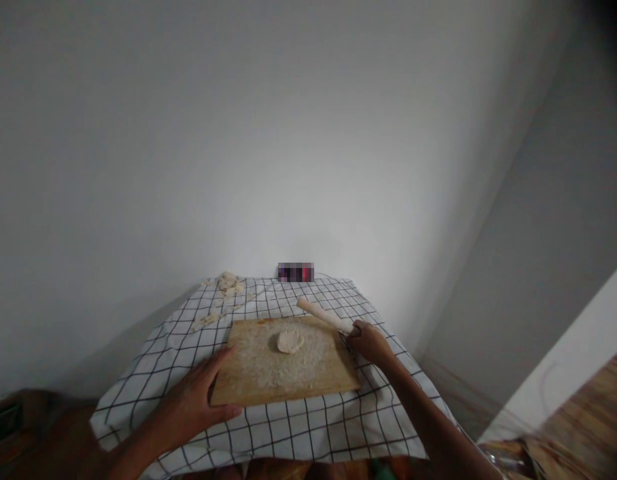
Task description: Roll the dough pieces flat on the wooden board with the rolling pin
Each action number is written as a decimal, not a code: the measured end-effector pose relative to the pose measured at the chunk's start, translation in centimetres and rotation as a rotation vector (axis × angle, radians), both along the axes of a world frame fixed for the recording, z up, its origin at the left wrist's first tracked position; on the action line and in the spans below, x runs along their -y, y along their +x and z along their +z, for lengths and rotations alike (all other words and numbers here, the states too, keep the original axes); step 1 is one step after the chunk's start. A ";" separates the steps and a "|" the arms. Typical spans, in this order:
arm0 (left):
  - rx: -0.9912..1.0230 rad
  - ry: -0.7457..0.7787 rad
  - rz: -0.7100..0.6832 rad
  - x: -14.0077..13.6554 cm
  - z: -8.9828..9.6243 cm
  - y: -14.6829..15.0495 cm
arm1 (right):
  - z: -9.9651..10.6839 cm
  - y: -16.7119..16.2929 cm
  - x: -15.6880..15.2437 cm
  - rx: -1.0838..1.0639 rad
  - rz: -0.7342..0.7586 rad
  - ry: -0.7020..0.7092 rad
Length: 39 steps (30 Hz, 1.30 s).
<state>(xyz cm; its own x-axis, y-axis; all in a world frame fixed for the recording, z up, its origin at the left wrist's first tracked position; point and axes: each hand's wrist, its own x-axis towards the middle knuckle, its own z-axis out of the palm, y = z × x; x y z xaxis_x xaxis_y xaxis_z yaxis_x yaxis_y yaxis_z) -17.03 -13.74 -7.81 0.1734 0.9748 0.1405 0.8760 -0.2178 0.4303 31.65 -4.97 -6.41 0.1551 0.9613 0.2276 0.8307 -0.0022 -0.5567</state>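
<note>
A flattened round piece of dough [290,342] lies near the middle of a flour-dusted wooden board [253,393]. My right hand [371,341] is wrapped round the near end of a pale wooden rolling pin [323,315]. The pin points away to the left, over the board's far right corner, apart from the dough. At the board's near left corner is my left hand [201,393], its thumb and fingers spread wide. Its fingers reach the left edge, while the thumb lies along the front edge.
A black-and-white checked cloth [338,427] covers the table. A lump of dough [227,281] and scattered dough scraps [208,321] lie at the far left. Against the wall [298,167] stands a small blurred-out dark object [295,272].
</note>
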 end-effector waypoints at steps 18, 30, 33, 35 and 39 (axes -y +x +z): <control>0.058 0.010 0.036 -2.1 4.4 1.4 | 1.6 -1.5 -3.0 0.068 0.032 0.064; 0.384 0.182 -0.126 -8.9 13.4 10.4 | 5.2 -7.9 -0.9 0.147 0.400 0.124; 0.352 0.077 -0.107 -10.5 12.8 12.2 | 5.3 -8.8 -0.9 0.198 0.380 0.086; 0.267 0.051 -0.082 -10.6 11.6 13.0 | 5.4 -9.2 -0.8 0.239 0.350 0.061; -0.028 0.118 -0.062 -10.0 8.5 13.9 | 6.0 -9.6 -0.8 0.367 0.283 -0.016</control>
